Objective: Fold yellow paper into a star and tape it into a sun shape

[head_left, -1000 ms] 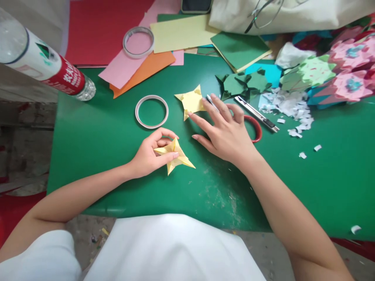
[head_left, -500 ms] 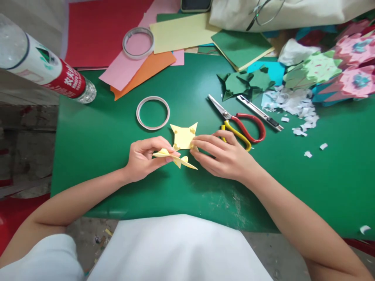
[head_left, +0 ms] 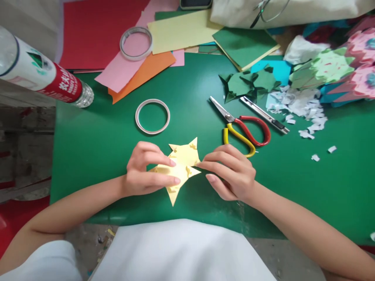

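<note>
Two folded yellow paper pieces with pointed corners lie on the green table, close together. The near yellow paper piece point(head_left: 176, 171) is held by my left hand point(head_left: 148, 169), thumb and forefinger apart on its upper face and one corner between them. Just beyond, partly overlapped, is the far yellow paper piece point(head_left: 184, 153). At its right corner rest the fingertips of my right hand point(head_left: 231, 171); the thumb is apart from the fingers, with no object seen in that hand. Small raised folds show at the pieces' corners.
Scissors point(head_left: 247, 130) and a box cutter point(head_left: 265, 116) lie to the right, near green folded papers point(head_left: 249, 85) and white paper scraps point(head_left: 304, 103). A tape roll point(head_left: 152, 132) lies ahead. A water bottle point(head_left: 43, 74) leans at left. Coloured sheets point(head_left: 99, 35) cover the back.
My left hand has laid the near yellow piece flat, partly against the far one. My right hand has moved slightly toward me, its thumb now away from the paper.
</note>
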